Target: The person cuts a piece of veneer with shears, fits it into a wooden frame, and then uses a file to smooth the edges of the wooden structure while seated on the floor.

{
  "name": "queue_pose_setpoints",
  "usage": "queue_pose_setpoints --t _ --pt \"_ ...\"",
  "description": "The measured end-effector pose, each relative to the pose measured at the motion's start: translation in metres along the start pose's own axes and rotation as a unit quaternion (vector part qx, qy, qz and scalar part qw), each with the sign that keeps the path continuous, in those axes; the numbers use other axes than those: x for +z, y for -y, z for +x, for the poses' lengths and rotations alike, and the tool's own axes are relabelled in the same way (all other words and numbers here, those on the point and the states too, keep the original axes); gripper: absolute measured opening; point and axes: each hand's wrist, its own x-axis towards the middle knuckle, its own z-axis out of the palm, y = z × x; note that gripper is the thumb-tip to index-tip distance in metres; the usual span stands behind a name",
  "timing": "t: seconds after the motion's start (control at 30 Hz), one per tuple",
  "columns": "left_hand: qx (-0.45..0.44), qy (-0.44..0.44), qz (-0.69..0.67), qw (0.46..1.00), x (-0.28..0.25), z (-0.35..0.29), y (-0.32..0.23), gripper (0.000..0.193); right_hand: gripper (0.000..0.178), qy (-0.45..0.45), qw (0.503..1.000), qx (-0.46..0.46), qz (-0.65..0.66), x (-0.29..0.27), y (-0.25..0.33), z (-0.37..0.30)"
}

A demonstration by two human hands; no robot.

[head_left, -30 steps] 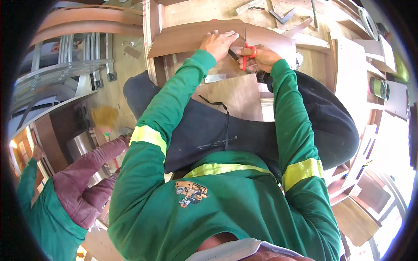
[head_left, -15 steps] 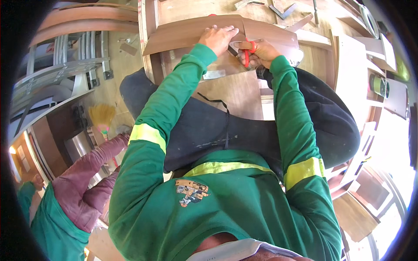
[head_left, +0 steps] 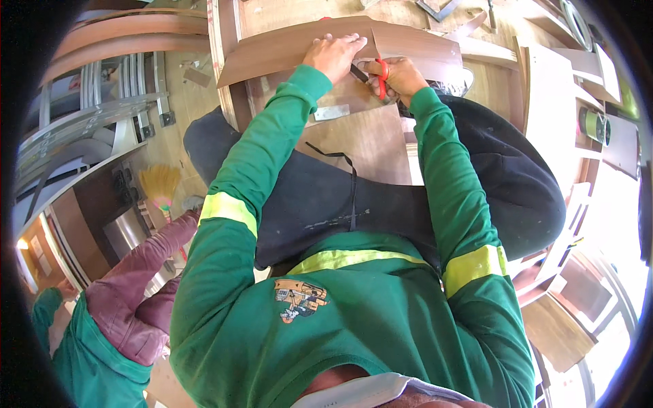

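- The veneer sheet (head_left: 286, 51), thin and brown, lies across a curved wood piece up on the bench (head_left: 299, 13), right in front of the person.
- Left hand (head_left: 335, 56) lies flat on the sheet, fingers spread and pressing down, not wrapped round anything.
- Right hand (head_left: 401, 75) has its fingers closed round a red-handled cutter (head_left: 381, 75), blade tip at the sheet's edge just beside the left hand.
- My take: the cut goes well if the left palm pins the sheet close to the blade but stays off the cut line, and the blade gets drawn in light passes so the thin stuff doesn't tear.
- A small metal plate (head_left: 331, 112) sits on the brown panel (head_left: 367, 143) below the hands.
- Off to the left on the floor: a broom (head_left: 160, 185) and a ladder (head_left: 88, 112), plus another person's maroon sleeve (head_left: 146, 272) low in the corner.
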Motion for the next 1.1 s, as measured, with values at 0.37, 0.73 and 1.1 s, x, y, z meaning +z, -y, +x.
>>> queue_pose_setpoints --t 0.37,0.73,1.1 --pt "0.014 -0.011 -0.035 0.999 -0.004 0.000 0.007 0.051 0.033 0.027 0.999 0.028 0.006 0.005 0.006 -0.003" --pt "0.035 0.013 -0.062 0.997 -0.019 -0.004 -0.001 0.049 0.035 0.058 0.996 0.064 -0.015 -0.008 0.013 0.002" --pt "0.028 0.016 -0.061 0.998 -0.020 -0.004 -0.008 0.046 0.030 -0.012 1.000 -0.003 0.007 0.002 -0.011 0.011"
